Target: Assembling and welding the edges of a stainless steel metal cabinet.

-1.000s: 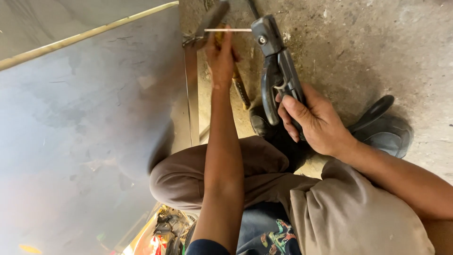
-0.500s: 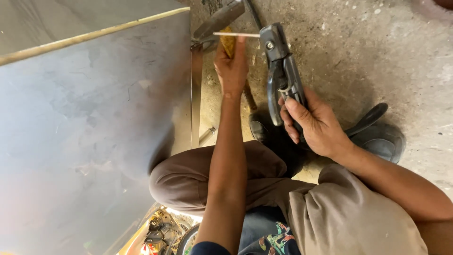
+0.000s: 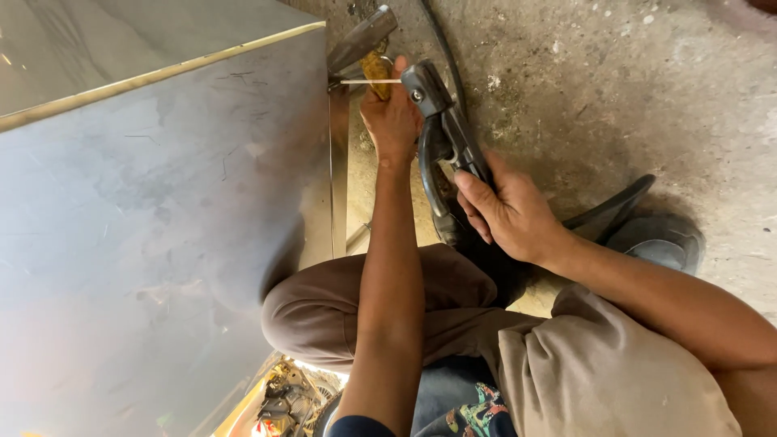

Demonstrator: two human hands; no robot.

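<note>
A rough grey concrete floor [image 3: 615, 89], speckled with pale chips, fills the right. A large dull metal sheet [image 3: 154, 210] stands left, under soft daylight.

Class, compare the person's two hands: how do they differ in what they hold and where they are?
The right hand grips the black welding holder at mid-frame; the left hand reaches farther, gripping a yellow handle beside the metal sheet. The right arm is bent, the left stretched straight. Both are bare and closed.
</note>
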